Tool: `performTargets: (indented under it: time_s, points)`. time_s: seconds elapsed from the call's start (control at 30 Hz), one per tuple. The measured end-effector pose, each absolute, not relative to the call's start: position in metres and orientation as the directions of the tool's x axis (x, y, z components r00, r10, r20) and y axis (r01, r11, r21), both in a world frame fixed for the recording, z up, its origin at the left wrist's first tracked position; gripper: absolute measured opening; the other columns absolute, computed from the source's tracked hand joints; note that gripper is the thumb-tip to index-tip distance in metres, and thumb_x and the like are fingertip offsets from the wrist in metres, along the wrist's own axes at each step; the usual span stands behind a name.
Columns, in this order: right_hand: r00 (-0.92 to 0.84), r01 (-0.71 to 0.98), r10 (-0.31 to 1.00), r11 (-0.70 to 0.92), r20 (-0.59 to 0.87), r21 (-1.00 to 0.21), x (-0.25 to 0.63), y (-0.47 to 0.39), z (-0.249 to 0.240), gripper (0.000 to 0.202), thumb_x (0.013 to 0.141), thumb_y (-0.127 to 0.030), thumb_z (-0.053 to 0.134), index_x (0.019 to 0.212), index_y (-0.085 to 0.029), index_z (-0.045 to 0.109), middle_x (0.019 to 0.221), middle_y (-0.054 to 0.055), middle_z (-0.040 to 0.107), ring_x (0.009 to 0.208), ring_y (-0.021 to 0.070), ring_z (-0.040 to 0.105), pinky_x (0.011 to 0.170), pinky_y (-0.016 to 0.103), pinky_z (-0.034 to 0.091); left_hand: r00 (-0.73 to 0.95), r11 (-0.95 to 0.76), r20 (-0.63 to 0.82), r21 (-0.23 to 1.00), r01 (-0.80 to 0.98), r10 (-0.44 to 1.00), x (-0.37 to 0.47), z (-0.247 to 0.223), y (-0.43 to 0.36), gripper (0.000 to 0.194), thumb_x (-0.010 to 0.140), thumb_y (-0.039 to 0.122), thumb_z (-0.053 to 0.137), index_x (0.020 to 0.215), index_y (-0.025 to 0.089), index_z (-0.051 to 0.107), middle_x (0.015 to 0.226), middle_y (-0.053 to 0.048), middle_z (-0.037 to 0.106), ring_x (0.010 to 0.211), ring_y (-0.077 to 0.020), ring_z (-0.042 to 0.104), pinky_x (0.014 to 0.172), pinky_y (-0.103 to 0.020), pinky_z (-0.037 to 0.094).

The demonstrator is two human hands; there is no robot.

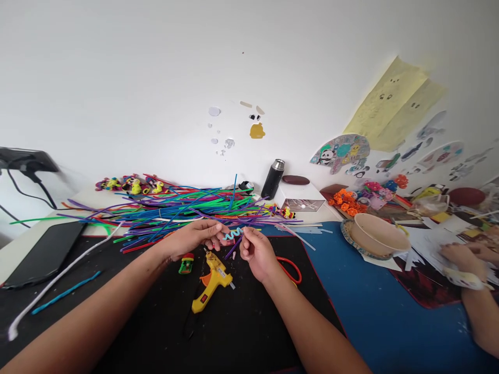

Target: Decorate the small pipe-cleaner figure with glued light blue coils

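Observation:
A short light-blue pipe cleaner [233,235], bent into a zigzag, spans the space between my hands. My left hand [205,236] pinches its left end, and my right hand [257,252] pinches the right end with curled fingers. Just below them a yellow glue gun [213,283] lies on the black mat [241,332]. A small green and red object [186,264] sits left of the glue gun. Behind my hands spreads a large pile of coloured pipe cleaners [175,208].
A black phone [42,253], a white cord [66,280] and a blue twisted strip [66,292] lie at left. Red-handled scissors [290,270] are beside my right wrist. A black bottle [273,180] stands behind; a bowl [382,236] and another person's hands [465,259] are at right.

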State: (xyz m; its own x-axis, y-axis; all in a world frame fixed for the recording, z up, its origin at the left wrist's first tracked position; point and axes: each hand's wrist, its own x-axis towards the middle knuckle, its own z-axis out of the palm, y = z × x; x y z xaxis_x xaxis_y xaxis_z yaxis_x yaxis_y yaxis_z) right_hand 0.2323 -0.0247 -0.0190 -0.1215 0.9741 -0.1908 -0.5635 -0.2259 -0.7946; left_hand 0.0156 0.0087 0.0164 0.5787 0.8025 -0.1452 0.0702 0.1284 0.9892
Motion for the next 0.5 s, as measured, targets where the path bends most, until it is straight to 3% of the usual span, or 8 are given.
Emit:
performTargets:
  time_s: [0.5]
  points:
    - [-0.123,-0.589,0.975,-0.220,-0.182,-0.778,0.2359,-0.0282,-0.0279,0.045,0.069,-0.045,0.096,0.080,-0.020,0.061,0.056,-0.008,0.052,0.044,0.0068,0.042,0.042,0.020,0.023,0.636,0.049,-0.178,0.975,0.215,0.751,0.0170,0.0166,0.0077,0.036,0.085,0.052,0.081,0.098,0.019,0.071,0.084,-0.001,0.076,0.071,-0.0158,0.063,0.070,-0.028,0.049]
